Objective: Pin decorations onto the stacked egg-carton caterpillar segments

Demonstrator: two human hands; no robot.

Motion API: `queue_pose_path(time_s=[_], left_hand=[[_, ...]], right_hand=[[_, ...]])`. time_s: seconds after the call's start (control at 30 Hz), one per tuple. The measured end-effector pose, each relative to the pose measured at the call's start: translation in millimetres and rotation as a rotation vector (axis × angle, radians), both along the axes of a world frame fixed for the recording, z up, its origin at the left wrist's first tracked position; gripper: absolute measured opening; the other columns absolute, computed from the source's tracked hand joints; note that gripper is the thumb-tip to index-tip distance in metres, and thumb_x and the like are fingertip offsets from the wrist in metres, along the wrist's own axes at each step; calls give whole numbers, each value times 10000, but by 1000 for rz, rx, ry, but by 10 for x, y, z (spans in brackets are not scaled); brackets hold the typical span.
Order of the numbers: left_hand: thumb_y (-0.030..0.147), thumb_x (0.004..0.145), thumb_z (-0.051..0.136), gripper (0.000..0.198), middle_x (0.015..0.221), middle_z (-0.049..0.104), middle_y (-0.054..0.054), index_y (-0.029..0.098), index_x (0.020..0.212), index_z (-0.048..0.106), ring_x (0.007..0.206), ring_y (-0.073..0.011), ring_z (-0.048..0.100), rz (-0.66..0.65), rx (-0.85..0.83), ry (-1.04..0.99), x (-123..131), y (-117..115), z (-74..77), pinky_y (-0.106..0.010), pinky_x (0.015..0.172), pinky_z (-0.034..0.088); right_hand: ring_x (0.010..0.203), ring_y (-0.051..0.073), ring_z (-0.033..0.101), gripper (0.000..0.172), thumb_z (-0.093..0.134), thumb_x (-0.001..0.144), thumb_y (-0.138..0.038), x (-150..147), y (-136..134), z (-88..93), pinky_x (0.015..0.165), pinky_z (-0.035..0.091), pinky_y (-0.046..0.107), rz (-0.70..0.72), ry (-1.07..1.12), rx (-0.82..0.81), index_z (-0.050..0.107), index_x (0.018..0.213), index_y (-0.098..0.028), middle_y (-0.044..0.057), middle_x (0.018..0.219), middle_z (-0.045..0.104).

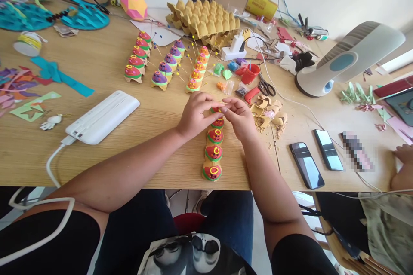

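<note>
A caterpillar made of egg-carton cups (213, 152), painted red and green with yellow rings, lies on the wooden table (97, 159) in front of me, running away from the near edge. My left hand (195, 114) and my right hand (238, 116) meet over its far end. Both have their fingers curled and pinched on the top segment. What the fingertips hold beyond that segment is too small to make out.
Three finished carton caterpillars with pin antennae (167, 66) stand further back. Around them lie a white power bank (103, 116) with cable, an egg tray (203, 21), clay pieces, scissors (266, 87), a desk fan (348, 58), two phones (306, 165) and paper scraps. Another person's hand (403, 154) rests at the right edge.
</note>
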State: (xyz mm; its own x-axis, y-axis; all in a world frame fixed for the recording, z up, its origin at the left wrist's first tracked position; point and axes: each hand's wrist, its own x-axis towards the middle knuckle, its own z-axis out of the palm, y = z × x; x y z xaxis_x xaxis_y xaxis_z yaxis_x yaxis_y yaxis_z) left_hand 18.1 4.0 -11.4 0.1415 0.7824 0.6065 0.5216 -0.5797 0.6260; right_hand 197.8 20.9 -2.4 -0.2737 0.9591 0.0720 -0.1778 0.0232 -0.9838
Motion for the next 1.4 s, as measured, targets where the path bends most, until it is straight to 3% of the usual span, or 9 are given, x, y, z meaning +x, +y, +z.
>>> queue_pose_path(time_s=[0.17, 0.33, 0.43, 0.67, 0.93, 1.1, 1.2, 1.3, 1.4], left_hand=[[414, 963, 644, 221, 923, 681, -50, 265, 1028, 794, 968, -228, 604, 29, 3, -4, -3, -9, 11, -405, 953, 477], [386, 1010, 557, 259, 1008, 711, -56, 248, 1029, 775, 1029, -225, 623, 94, -51, -55, -10, -8, 20, -400, 1001, 478], [407, 982, 606, 225, 994, 716, -52, 243, 968, 759, 1022, -227, 629, 84, -65, -95, -7, -1, 7, -399, 998, 484], [528, 900, 703, 320, 811, 690, -29, 237, 767, 688, 860, -208, 613, 61, -41, -103, 4, -15, 15, -379, 889, 498], [473, 931, 686, 246, 859, 707, -27, 260, 823, 744, 884, -207, 611, 9, 34, -36, -5, -59, 65, -391, 911, 489], [375, 952, 679, 141, 974, 691, -39, 272, 959, 775, 952, -197, 618, -21, 152, 6, 7, -35, 6, -375, 911, 495], [339, 949, 687, 216, 1027, 690, -46, 267, 1144, 742, 994, -203, 624, -32, 167, 34, 12, -24, -24, -383, 939, 500], [329, 948, 681, 333, 1087, 699, -58, 243, 1270, 677, 1045, -214, 627, 4, 136, 16, 9, -25, -30, -394, 972, 504], [295, 968, 629, 309, 1090, 703, -66, 218, 1264, 669, 1053, -208, 627, 89, 106, -81, -14, 6, -55, -362, 930, 519]], right_hand=[[639, 92, 581, 438, 844, 724, -580, 8, -12, 23, 576, 468, 235, -22, -57, -2, 706, 992, -262, -21, 855, 747], [615, 82, 551, 391, 694, 851, -628, 58, 48, -5, 540, 418, 233, -199, -125, 45, 717, 960, -253, 2, 896, 746], [651, 92, 571, 362, 657, 891, -607, 69, 50, -10, 581, 448, 245, -233, -168, 85, 732, 960, -259, 5, 917, 740], [915, 178, 655, 366, 661, 903, -598, 43, -21, 52, 875, 525, 335, -102, -348, 301, 808, 879, -264, 24, 910, 723], [946, 188, 646, 435, 640, 907, -637, 56, -46, 83, 914, 498, 352, -9, -393, 328, 802, 782, -254, 36, 925, 684], [927, 171, 633, 345, 784, 803, -588, 40, -46, 47, 850, 504, 312, 27, -267, 235, 784, 804, -243, 27, 957, 673], [861, 159, 617, 385, 834, 738, -583, 28, -35, 30, 794, 505, 292, 17, -226, 181, 726, 781, -216, 18, 896, 674], [724, 119, 565, 407, 771, 796, -605, 38, -4, 28, 697, 481, 256, -80, -185, 130, 653, 795, -216, -11, 784, 651], [581, 86, 472, 442, 670, 872, -640, 67, 49, 34, 568, 411, 221, -228, -131, 91, 554, 766, -226, -38, 682, 598]])
